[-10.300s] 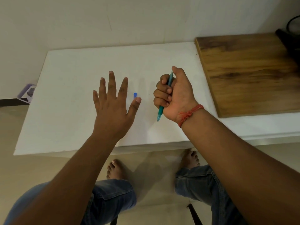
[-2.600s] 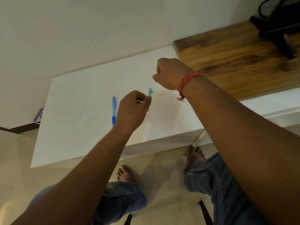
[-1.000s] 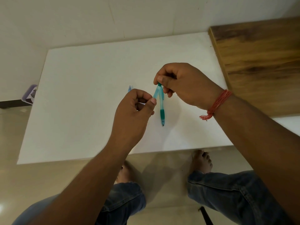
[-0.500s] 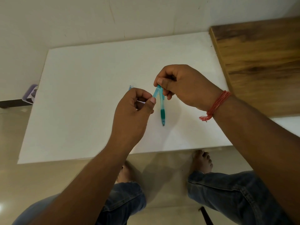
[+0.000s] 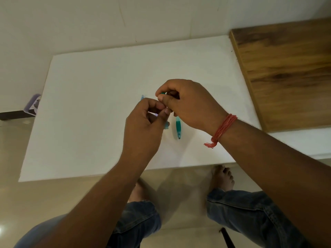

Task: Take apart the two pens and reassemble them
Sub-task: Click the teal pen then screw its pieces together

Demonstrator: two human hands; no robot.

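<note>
My left hand (image 5: 143, 127) and my right hand (image 5: 189, 104) meet fingertip to fingertip above the white table (image 5: 89, 122). The right fingers curl round a teal pen piece (image 5: 163, 93), only its end showing. A pale teal end (image 5: 167, 125) pokes out below my left thumb, which pinches it; I cannot tell if both ends are one piece. The teal pen's lower barrel (image 5: 178, 128) lies on the table under my right hand, tip toward me. Behind my left hand only the tip of the blue pen (image 5: 142, 97) shows.
A wooden board (image 5: 286, 72) adjoins the table on the right. A small purple object (image 5: 33, 104) sits past the table's left edge. My knees in jeans and bare feet are below the near edge. A wall runs behind.
My hands have closed in on each other; the teal piece held between them is now mostly hidden by fingers. The lower barrel on the table has not moved.
</note>
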